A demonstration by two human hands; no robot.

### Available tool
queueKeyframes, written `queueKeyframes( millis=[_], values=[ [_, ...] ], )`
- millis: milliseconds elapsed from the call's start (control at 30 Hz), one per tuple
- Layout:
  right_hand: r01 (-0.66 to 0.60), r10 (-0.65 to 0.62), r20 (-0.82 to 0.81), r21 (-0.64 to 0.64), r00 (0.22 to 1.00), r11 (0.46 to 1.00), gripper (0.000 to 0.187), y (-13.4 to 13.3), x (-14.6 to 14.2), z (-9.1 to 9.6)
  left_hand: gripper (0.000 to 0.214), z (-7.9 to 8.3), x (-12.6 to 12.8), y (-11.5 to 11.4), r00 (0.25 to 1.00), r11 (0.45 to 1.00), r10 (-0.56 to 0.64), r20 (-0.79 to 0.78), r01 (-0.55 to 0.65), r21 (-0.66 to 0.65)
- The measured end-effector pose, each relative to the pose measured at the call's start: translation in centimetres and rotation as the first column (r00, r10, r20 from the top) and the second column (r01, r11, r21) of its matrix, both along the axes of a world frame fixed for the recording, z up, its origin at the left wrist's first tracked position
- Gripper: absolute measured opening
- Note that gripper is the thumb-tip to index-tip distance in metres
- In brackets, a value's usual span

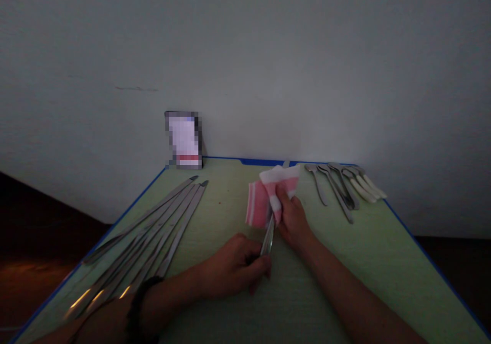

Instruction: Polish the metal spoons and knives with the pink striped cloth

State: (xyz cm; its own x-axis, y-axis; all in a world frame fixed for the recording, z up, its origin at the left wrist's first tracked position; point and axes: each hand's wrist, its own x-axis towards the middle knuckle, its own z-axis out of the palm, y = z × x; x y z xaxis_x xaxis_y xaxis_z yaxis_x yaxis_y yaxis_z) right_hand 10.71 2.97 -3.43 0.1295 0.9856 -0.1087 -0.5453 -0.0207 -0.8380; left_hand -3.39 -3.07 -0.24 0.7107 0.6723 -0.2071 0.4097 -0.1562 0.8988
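Observation:
My left hand (241,264) is closed around the handle of a shiny metal table knife (269,236), held slanting away from me above the middle of the table. A pink and white striped cloth (259,203) is wrapped over the knife's middle, and my right hand (293,216) pinches it there. Most of the blade is hidden by the cloth; a pale tip shows just beyond its top edge. To the left, several long metal table knives (169,226) lie side by side, partly behind my left forearm.
Several spoons and forks (337,188) lie at the back right, with white-handled cutlery (362,186) beside them. A phone (186,142) with a blurred screen leans on the wall (268,67) at the back left. The pale green table (230,206) has a blue edge.

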Motion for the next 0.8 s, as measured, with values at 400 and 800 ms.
queueKeyframes(
  millis=[400, 800],
  values=[
    [-0.052, 0.049, 0.215, 0.007, 0.975, 0.999, 0.036, -0.4, 0.4, -0.3, 0.022, -1.2, 0.9, 0.6, 0.922, 0.936, 0.350, 0.163, -0.339, -0.093],
    [0.313, -0.332, -0.168, -0.127, 0.928, 0.941, 0.025, 2.4, 2.4, 0.0, 0.025, -0.3, 0.3, 0.9, 0.950, 0.932, 0.275, 0.146, -0.226, -0.282]
  ],
)
